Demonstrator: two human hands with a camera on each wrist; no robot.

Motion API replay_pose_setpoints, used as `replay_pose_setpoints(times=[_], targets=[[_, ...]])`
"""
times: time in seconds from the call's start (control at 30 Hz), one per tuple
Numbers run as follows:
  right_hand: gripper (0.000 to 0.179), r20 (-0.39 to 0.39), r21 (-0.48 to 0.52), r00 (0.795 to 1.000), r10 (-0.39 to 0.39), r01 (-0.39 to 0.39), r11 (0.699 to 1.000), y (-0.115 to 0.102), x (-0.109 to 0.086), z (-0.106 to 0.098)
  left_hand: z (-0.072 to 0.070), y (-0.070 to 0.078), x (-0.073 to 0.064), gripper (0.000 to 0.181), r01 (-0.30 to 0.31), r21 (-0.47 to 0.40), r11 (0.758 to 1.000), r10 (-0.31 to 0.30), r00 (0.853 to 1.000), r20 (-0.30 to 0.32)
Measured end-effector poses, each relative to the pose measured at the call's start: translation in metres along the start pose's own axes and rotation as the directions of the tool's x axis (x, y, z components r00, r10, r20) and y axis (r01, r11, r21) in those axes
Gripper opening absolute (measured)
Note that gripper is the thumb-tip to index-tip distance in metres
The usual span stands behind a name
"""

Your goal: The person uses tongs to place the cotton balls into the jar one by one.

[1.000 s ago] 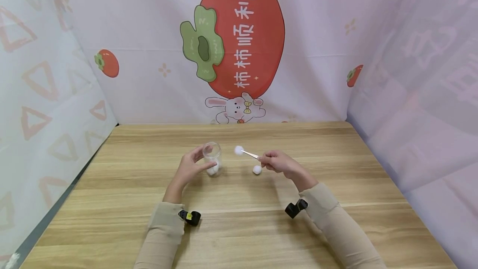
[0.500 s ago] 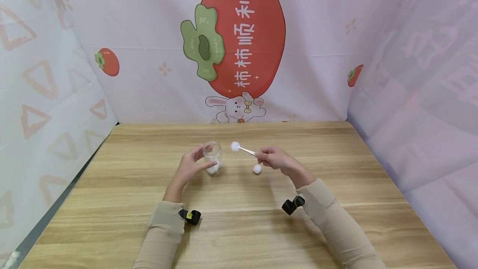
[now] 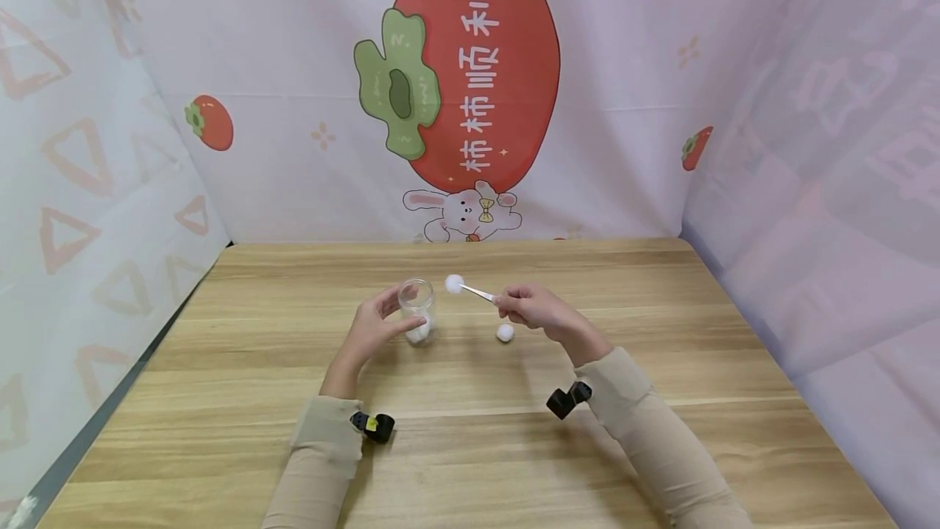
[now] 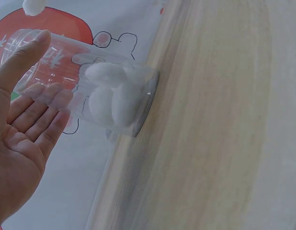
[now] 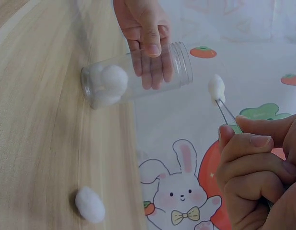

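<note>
A clear jar [image 3: 417, 306] stands upright on the table with several cotton balls [image 4: 114, 96] at its bottom. My left hand [image 3: 374, 333] holds it, thumb on the near side and fingers behind. My right hand [image 3: 536, 310] pinches a pair of metal tweezers [image 3: 479, 293]. Between the tweezer tips is a cotton ball [image 3: 454, 283], raised in the air just right of the jar's open mouth. In the right wrist view, this cotton ball [image 5: 216, 88] is beyond the rim. Another loose cotton ball [image 3: 505, 333] lies on the table below my right hand.
The wood-grain table [image 3: 455, 464] meets a printed cloth backdrop [image 3: 294, 170] at its far edge. Cloth walls also rise at the left and right. Each sleeve has a black wrist camera [image 3: 378, 428] on it.
My right hand has moved left with the tweezers and cotton ball, bringing the ball closer to the jar's mouth and slightly higher in view. My left hand and the jar have stayed put.
</note>
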State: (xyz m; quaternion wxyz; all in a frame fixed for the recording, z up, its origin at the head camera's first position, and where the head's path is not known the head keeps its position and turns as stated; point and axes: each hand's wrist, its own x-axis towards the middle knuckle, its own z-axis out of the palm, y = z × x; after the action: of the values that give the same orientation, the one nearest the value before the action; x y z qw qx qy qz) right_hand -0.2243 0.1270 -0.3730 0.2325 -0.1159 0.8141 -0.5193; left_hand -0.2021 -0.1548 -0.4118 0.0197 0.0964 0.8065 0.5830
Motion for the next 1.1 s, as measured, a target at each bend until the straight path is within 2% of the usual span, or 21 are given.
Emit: replay_pose_setpoints(times=[0.23, 0.47, 0.6, 0.73, 0.97, 1.1], targets=[[0.029, 0.001, 0.013, 1.000, -0.009, 0.009, 1.000, -0.005, 0.001, 0.002, 0.000, -0.002, 0.000, 0.064, -0.016, 0.016, 1.000, 0.016, 1.000, 0.002], [0.028, 0.006, 0.023, 1.000, -0.003, 0.003, 1.000, -0.007, 0.004, 0.004, 0.002, -0.027, 0.011, 0.066, -0.022, 0.007, 1.000, 0.023, 1.000, -0.014], [0.028, 0.003, 0.023, 1.000, 0.003, -0.004, 1.000, -0.009, 0.006, 0.006, 0.001, -0.032, 0.012, 0.067, -0.039, 0.012, 0.999, 0.039, 0.999, -0.017], [0.028, 0.007, 0.029, 1.000, -0.001, 0.000, 1.000, -0.010, 0.009, 0.010, 0.001, -0.032, 0.012, 0.066, -0.056, 0.007, 0.998, 0.056, 0.998, -0.017], [0.029, 0.013, 0.045, 1.000, -0.006, 0.005, 0.999, -0.011, 0.015, 0.018, 0.000, -0.032, 0.012, 0.068, -0.041, 0.017, 0.999, 0.042, 0.999, -0.011], [0.028, 0.016, 0.049, 1.000, 0.004, -0.004, 0.999, -0.012, 0.017, 0.019, 0.001, -0.016, 0.005, 0.066, -0.021, 0.013, 1.000, 0.021, 1.000, -0.008]])
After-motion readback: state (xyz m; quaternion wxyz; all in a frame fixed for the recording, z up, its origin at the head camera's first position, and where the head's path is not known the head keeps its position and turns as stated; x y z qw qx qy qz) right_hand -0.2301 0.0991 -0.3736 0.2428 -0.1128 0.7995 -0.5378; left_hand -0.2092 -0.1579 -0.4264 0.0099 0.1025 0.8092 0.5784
